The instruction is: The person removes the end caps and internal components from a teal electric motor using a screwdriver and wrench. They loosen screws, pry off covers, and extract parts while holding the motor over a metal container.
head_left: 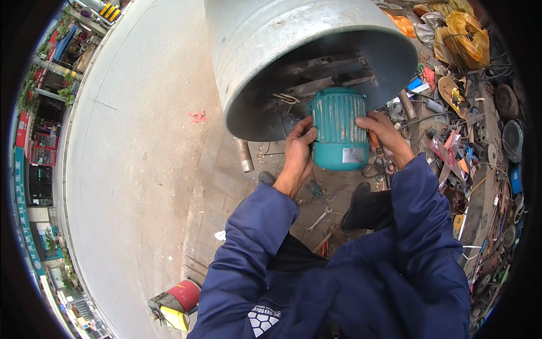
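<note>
A green electric motor (340, 121) with a finned body and a smooth end cap is gripped between both my hands, at the mouth of a large grey metal cylinder (271, 42). My left hand (298, 148) wraps the motor's left side, thumb over its edge. On the right side, my right hand (385, 134) presses with the thumb on the fins; its other fingers are mostly hidden behind. Inside the cylinder, a metal bracket (316, 73) spans just behind the motor. Whether the motor touches that bracket I cannot tell.
A wrench (319, 219) lies on the ground between my feet. A metal pipe (244, 155) sticks out below the cylinder. Scrap parts, wires and a yellow plastic bag (466, 42) crowd the right side. A red and yellow machine (178, 302) stands at lower left, beside the pavement.
</note>
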The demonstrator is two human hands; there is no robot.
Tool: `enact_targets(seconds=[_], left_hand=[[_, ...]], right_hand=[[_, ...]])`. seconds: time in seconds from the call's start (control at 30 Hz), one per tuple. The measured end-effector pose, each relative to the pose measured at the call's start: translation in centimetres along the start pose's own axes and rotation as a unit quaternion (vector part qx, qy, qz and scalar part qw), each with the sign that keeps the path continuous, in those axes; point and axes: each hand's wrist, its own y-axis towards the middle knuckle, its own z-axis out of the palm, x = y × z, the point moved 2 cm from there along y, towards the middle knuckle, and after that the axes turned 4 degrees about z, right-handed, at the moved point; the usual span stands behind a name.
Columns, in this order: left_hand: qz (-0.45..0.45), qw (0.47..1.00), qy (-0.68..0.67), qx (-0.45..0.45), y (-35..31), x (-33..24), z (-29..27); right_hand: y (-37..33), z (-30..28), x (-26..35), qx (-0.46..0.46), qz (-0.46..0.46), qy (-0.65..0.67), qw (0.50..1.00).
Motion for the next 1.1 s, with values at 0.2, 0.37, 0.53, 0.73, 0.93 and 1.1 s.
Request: enact_targets(seconds=[0.2,0.37,0.53,0.73,0.93,1.1], left_hand=[[0.108,0.924,0.360,-0.074,2.7,-0.6,-3.0],[0.154,0.624,0.766,-0.028,2.7,-2.1,-2.9],[0.086,0.463,0.881,0.038,4.0,-2.0,-1.5],[0.067,0.351,0.932,0.062,2.6,-5.7,-2.2],[0.180,0.506,0.843,-0.038,-1.7,-5.9,-1.6],[0.201,0.793,0.574,0.030,-3.5,-4.7,-1.4]], right_hand=[[0.5,-0.1,-0.2,-0.014,-0.058,-0.028,0.998],[0.3,-0.1,-0.1,-0.017,-0.048,-0.040,0.998],[0.3,-0.3,-0.1,-0.011,-0.067,-0.011,0.998],[0.8,0.7,0.0,-0.019,-0.087,-0.046,0.995],[0.5,2.2,0.2,-0.039,-0.070,-0.028,0.996],[0.7,2.4,-0.2,-0.057,-0.070,-0.021,0.996]])
